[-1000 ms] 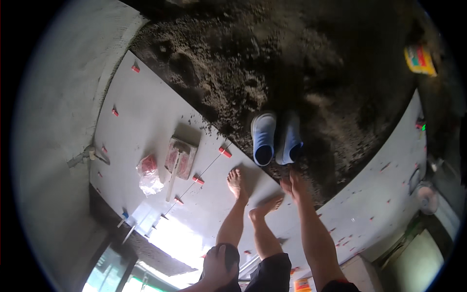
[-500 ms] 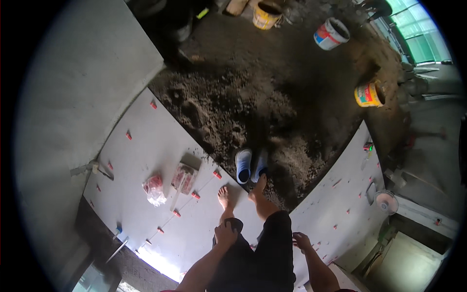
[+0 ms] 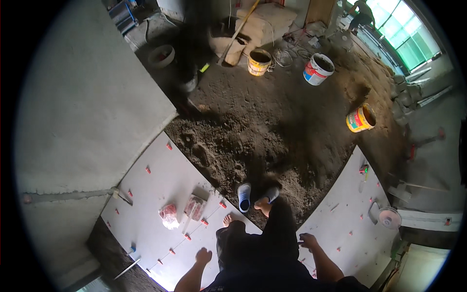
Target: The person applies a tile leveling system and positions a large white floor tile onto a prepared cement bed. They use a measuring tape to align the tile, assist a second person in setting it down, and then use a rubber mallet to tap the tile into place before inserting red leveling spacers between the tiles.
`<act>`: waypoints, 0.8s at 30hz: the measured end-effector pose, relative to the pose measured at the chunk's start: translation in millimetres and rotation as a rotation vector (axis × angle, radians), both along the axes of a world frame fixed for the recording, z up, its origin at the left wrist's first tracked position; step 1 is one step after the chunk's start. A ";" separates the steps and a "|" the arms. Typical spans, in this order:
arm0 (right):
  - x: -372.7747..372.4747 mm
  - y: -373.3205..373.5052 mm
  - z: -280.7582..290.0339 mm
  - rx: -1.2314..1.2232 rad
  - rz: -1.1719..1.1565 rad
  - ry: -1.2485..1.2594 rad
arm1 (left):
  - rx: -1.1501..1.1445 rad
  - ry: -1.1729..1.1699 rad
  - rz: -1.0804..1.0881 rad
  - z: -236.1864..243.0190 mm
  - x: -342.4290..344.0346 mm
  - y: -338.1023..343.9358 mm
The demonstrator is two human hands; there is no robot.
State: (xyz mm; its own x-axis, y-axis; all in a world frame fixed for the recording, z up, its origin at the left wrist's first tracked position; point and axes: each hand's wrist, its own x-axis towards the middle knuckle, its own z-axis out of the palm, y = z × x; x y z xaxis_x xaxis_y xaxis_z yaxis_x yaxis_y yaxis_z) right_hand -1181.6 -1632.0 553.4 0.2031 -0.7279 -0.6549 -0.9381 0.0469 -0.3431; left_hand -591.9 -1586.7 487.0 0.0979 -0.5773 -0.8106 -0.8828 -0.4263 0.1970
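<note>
My left hand (image 3: 204,255) hangs beside my left thigh over the pale tiles, lifted off the knee; its fingers look curled, with nothing seen in them. My right hand (image 3: 307,241) is beside my right thigh, fingers slightly apart and no object visible in it. My left foot (image 3: 227,221) is bare on the tiled floor (image 3: 146,209). My right foot (image 3: 262,206) is at the opening of a blue-grey shoe (image 3: 273,194) on the loose soil. The other shoe (image 3: 244,196) stands unworn at the tile edge.
Red tile-levelling wedges (image 3: 205,222), a bag of red pieces (image 3: 168,215) and a clear box (image 3: 194,208) lie on the left tiles. An angle grinder (image 3: 388,217) and tape measure (image 3: 363,169) are right. Buckets (image 3: 318,69) stand on the soil; another person (image 3: 362,17) is far back.
My left hand has come off the left knee and moved down beside the thigh. My right foot has shifted into or onto the right shoe, which has turned outward. My view has tilted farther ahead.
</note>
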 end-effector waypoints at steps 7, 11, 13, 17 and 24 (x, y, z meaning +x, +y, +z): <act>-81.8 -138.3 -83.5 0.447 -1.069 -0.712 | 0.307 0.251 0.879 14.7 -29.8 -12.0; -114.3 -179.4 -23.7 0.396 -1.365 -0.493 | 0.374 0.274 0.892 24.0 -65.4 -103.4; -130.7 -182.7 13.2 0.390 -1.358 -0.479 | -0.045 0.475 0.842 22.6 -98.3 -161.8; -228.6 -111.6 30.1 0.204 -1.239 -0.186 | -0.300 0.769 0.814 13.8 -175.4 -300.0; -241.6 -115.9 61.3 0.196 -1.715 -0.246 | -0.400 0.515 0.138 -32.9 -165.4 -395.9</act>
